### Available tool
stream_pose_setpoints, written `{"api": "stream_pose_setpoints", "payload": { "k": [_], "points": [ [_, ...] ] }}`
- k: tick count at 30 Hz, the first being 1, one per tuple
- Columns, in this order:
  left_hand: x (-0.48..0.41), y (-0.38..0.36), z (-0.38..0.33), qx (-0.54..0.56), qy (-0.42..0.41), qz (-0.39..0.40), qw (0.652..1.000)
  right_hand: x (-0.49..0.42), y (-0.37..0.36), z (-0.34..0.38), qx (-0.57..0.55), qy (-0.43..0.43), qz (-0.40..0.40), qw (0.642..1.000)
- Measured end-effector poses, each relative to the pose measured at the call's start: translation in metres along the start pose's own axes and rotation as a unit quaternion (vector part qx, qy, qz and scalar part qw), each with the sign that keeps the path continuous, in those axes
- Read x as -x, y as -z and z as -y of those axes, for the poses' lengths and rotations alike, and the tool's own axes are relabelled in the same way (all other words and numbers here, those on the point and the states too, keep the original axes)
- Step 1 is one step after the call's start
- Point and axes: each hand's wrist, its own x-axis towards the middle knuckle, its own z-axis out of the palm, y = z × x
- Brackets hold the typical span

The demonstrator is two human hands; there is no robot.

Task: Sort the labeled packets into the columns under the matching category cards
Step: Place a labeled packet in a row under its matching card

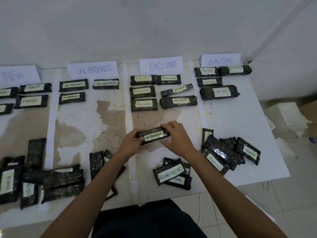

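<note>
Both hands hold one dark packet labelled ON PROGRESS (153, 135) over the middle of the table. My left hand (130, 142) grips its left end and my right hand (176, 136) curls over its right end. Four white category cards stand along the far edge: FINISH (17, 75), ON PROGRESS (93, 69), EXCLUDED (162, 65) and WAITING (220, 60). Sorted packets lie in columns under each card. Unsorted packets lie in heaps near me: at the left (51, 179), by my left forearm (97, 163), at front centre (171, 174) and at the right (226, 152).
The white table (240, 117) has worn brown patches in the middle and pale strips dividing the columns. A white wall rises behind the cards. Boxes and paper (289, 115) lie on the tiled floor to the right of the table.
</note>
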Motion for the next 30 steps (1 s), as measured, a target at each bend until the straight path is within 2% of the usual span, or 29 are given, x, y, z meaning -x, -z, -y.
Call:
{"api": "stream_pose_setpoints", "payload": {
  "k": [4,8,14,18,25,30],
  "points": [
    [0.002,0.021,0.008,-0.041,-0.001,-0.018,0.999,-0.018,-0.005,0.019,0.089,0.087,0.018,0.992],
    [0.000,0.045,0.015,-0.027,0.009,-0.046,0.999,-0.040,-0.018,0.044,0.093,0.136,0.063,0.984],
    [-0.012,0.095,0.017,0.015,0.011,-0.102,0.995,-0.086,-0.030,0.081,0.086,0.138,0.087,0.983],
    [-0.027,0.133,0.018,0.000,0.019,-0.140,0.990,-0.127,-0.033,0.101,0.097,0.127,0.081,0.984],
    [-0.069,0.179,0.035,-0.235,-0.011,-0.157,0.959,-0.199,-0.047,0.124,0.141,0.096,0.091,0.981],
    [-0.093,0.185,0.046,-0.325,-0.033,-0.169,0.930,-0.235,-0.059,0.129,0.148,0.082,0.104,0.980]
  ]
}}
